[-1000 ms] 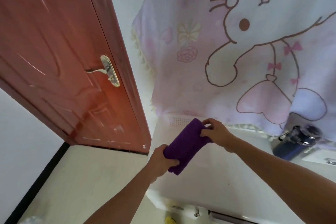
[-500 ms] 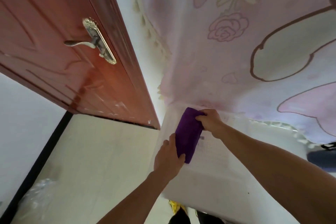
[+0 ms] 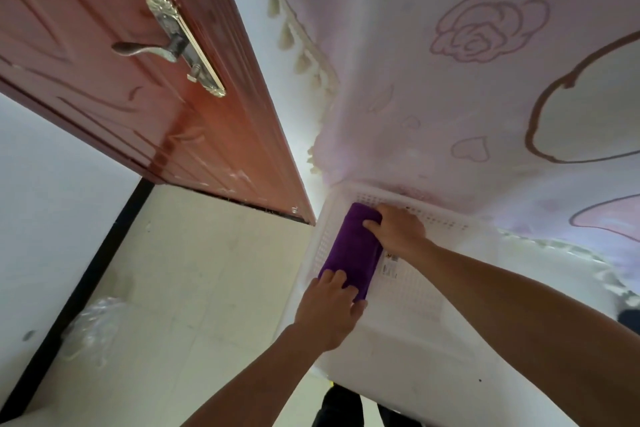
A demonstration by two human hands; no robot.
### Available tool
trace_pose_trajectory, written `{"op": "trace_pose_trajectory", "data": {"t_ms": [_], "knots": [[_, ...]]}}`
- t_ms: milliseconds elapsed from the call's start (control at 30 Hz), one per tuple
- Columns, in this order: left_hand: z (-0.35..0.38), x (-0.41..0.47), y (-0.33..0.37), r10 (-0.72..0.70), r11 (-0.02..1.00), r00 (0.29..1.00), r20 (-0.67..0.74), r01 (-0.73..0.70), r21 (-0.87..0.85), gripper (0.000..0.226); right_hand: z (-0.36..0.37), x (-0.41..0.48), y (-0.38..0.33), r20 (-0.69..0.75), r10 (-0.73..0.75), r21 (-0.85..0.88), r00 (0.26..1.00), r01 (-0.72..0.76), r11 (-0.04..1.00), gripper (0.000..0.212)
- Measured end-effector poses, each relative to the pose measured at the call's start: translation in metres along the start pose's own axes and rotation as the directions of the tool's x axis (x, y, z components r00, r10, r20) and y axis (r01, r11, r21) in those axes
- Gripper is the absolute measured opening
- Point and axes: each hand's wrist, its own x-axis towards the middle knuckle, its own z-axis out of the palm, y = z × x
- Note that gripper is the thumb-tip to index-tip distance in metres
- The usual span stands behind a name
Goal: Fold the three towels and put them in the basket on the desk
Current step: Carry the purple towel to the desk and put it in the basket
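Head view, steeply tilted. A folded purple towel lay lengthwise inside the white perforated basket, along its left wall, and reached from near the basket's far corner to its near edge. The basket stood on the white desk, at the desk's left end. The left hand held the towel's near end: the fingers were bent over the top of the cloth and the thumb was spread out to the right at its lower edge. The right hand gripped the far end, its fingers curled over the towel's right corner with the knuckles up. Just right of the towel, on the basket floor, a small paper label showed a yellow mark and lines of dark print that were too small to read. No other writing or brand could be made out. A pale pink curtain hung behind the basket and touched its far rim. It had a printed rose, heart outlines and a tasselled cream edge. A reddish-brown door with an ornate metal lever handle stood to the left. On the pale floor tiles below it lay a crumpled clear plastic bag, beside a black skirting strip.
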Motion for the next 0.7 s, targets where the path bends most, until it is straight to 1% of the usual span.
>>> {"op": "trace_pose_trajectory", "data": {"t_ms": [67,100,133,167,233,300,367,400,467,500,533,567,633,700], "knots": [[-0.002,0.001,0.0,-0.002,0.999,1.0,-0.001,0.002,0.048,0.073,-0.014,-0.01,0.002,-0.105,-0.113,-0.23,0.988,0.086,0.969,0.039],[-0.002,-0.001,0.0,-0.008,0.998,1.0,-0.001,0.008,0.069,0.071,-0.019,-0.015,0.002,-0.152,-0.196,-0.316,0.969,0.14,0.939,0.036],[-0.001,-0.003,0.0,-0.02,0.996,1.0,0.018,0.019,0.084,0.07,-0.022,-0.02,0.001,-0.175,-0.28,-0.354,0.944,0.205,0.913,0.035],[0.0,-0.005,0.001,-0.03,0.995,0.998,0.047,0.026,0.093,0.07,-0.024,-0.024,0.0,-0.154,-0.348,-0.367,0.925,0.274,0.889,0.038],[0.002,-0.005,0.002,-0.042,0.994,0.993,0.108,0.031,0.105,0.07,-0.017,-0.027,-0.005,-0.024,-0.429,-0.366,0.903,0.392,0.844,0.052],[0.005,-0.003,0.002,-0.039,0.994,0.986,0.163,0.022,0.107,0.066,-0.003,-0.022,-0.008,0.096,-0.414,-0.395,0.905,0.417,0.819,0.064],[0.007,0.0,0.001,-0.03,0.993,0.983,0.184,0.01,0.114,0.068,0.008,-0.016,-0.01,0.148,-0.368,-0.404,0.918,0.396,0.825,0.071],[0.007,0.001,0.001,-0.019,0.992,0.982,0.187,-0.005,0.123,0.075,0.011,-0.013,-0.011,0.146,-0.351,-0.399,0.925,0.379,0.835,0.072],[0.009,0.002,0.0,0.022,0.992,0.982,0.186,-0.045,0.118,0.096,0.016,-0.008,-0.013,0.137,-0.324,-0.385,0.936,0.352,0.853,0.074],[0.009,0.001,-0.001,0.035,0.992,0.982,0.186,-0.057,0.113,0.102,0.017,-0.006,-0.014,0.14,-0.316,-0.373,0.938,0.345,0.861,0.074],[0.007,0.001,-0.001,0.035,0.991,0.982,0.188,-0.058,0.117,0.102,0.017,-0.004,-0.014,0.145,-0.31,-0.357,0.94,0.342,0.869,0.074],[0.005,0.0,0.0,0.029,0.991,0.981,0.19,-0.054,0.126,0.096,0.015,-0.004,-0.014,0.157,-0.305,-0.335,0.939,0.341,0.878,0.074],[0.004,-0.004,0.001,0.02,0.989,0.979,0.204,-0.049,0.138,0.074,0.006,-0.003,-0.012,0.202,-0.303,-0.274,0.931,0.351,0.895,0.071],[0.004,-0.015,0.0,0.016,0.991,0.987,0.161,-0.037,0.129,0.06,-0.004,-0.008,-0.01,0.233,-0.302,-0.212,0.924,0.351,0.912,0.066]]}}
